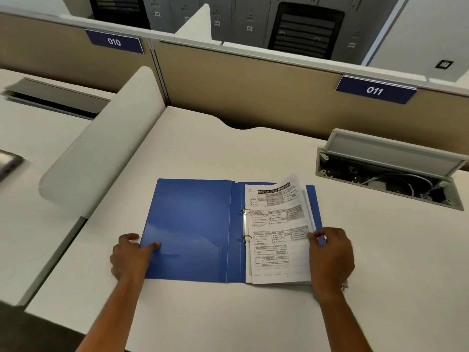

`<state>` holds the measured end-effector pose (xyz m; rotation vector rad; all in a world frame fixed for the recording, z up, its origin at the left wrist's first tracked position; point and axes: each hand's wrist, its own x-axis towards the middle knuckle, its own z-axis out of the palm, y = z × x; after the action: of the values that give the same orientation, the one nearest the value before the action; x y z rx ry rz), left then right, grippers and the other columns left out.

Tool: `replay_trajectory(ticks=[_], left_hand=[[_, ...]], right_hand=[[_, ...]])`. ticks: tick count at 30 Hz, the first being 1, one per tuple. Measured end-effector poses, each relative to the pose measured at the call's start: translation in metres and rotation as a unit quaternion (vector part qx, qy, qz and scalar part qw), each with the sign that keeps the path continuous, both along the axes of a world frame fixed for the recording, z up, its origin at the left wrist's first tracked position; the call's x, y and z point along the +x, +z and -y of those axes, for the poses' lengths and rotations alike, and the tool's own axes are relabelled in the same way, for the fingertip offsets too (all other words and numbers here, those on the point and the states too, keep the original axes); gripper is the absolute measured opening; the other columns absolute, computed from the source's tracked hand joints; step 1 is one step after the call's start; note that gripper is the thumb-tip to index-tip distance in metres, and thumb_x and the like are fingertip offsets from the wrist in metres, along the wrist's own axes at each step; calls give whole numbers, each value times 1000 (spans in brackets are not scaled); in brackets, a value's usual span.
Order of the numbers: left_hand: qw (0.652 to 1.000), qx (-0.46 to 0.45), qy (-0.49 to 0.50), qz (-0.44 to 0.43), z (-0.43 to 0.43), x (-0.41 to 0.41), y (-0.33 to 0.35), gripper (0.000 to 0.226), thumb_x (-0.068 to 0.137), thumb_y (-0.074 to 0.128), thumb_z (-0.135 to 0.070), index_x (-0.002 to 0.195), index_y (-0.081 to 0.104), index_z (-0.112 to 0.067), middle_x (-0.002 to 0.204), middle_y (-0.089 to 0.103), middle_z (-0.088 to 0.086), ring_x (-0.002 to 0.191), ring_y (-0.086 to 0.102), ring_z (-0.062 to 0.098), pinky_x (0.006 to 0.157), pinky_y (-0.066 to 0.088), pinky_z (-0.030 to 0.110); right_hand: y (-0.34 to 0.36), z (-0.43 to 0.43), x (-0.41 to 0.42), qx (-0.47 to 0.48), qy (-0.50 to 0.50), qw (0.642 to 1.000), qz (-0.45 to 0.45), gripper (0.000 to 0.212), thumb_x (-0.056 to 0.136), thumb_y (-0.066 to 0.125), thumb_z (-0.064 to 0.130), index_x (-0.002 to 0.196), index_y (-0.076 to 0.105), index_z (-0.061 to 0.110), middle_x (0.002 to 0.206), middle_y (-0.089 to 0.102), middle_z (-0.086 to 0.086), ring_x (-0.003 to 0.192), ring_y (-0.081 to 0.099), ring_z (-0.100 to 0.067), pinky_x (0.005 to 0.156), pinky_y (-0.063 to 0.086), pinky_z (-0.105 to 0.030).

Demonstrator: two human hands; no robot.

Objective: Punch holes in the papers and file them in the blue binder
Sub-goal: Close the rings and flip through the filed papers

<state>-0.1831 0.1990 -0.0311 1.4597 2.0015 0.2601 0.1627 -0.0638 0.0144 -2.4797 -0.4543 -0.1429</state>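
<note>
Papers point(278, 235), printed with tables and a black title band, sit on the two metal rings point(245, 226) of the blue binder point(193, 229), on its right half. The right hand point(330, 255) pinches the outer edge of the sheets, thumb on top and fingers curled beneath; the upper corners of the sheets fan slightly apart. The left hand point(130, 255) rests at the binder's left edge, loosely open, with its thumb pressed flat on the inside of the front cover. The binder lies open and flat on the white counter point(203, 153), near its front edge. Farther right, a cable hatch point(388, 168) in the counter stands open with wires inside. Behind runs a beige partition point(253, 85) with blue plates marked 010 and 011.
</note>
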Motion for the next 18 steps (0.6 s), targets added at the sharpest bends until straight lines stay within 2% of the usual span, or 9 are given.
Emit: replay_trajectory(ticks=[2,6,8,11,13,18], left_hand=[[1000,-4,2,4,-2,0,0,79,73,94,-45,138,59,-16,134,67,19,119,64,45,93,56,58],[1000,-6,-2,8,-4,0,2,71,71,94,-47,130,64,-19,129,70,15,112,67,41,91,59,58],[1000,-2,-10,4,-3,-1,5,70,72,93,-47,129,65,-19,128,70,13,111,67,41,91,59,56],[1000,8,-23,-13,-1,1,11,67,74,92,-47,128,66,-18,127,71,11,113,67,39,91,55,52],[999,7,-24,-25,-2,0,13,65,74,91,-46,127,67,-18,126,70,11,115,66,39,92,52,52],[999,0,-32,-43,-6,-2,6,67,74,92,-49,128,66,-18,128,69,13,118,64,40,95,51,53]], right_hand=[[11,-6,-4,-10,19,1000,24,18,82,92,13,90,76,13,98,72,-8,83,63,-28,65,52,-35],[45,-34,-19,19,70,992,-104,23,90,87,21,82,66,23,82,72,5,74,67,-19,62,45,-22],[61,-55,-39,-1,128,981,-147,23,91,85,23,82,64,23,86,71,7,77,67,-17,61,44,-20],[74,-91,-83,-37,201,960,-191,22,95,78,25,83,60,24,95,70,9,72,64,-16,59,49,-21],[74,-117,-115,-50,241,947,-205,20,93,74,23,80,59,23,87,70,8,69,64,-17,56,52,-25],[46,-171,-177,-25,293,909,-295,9,84,67,15,77,61,17,71,66,3,65,60,-20,55,40,-28]])
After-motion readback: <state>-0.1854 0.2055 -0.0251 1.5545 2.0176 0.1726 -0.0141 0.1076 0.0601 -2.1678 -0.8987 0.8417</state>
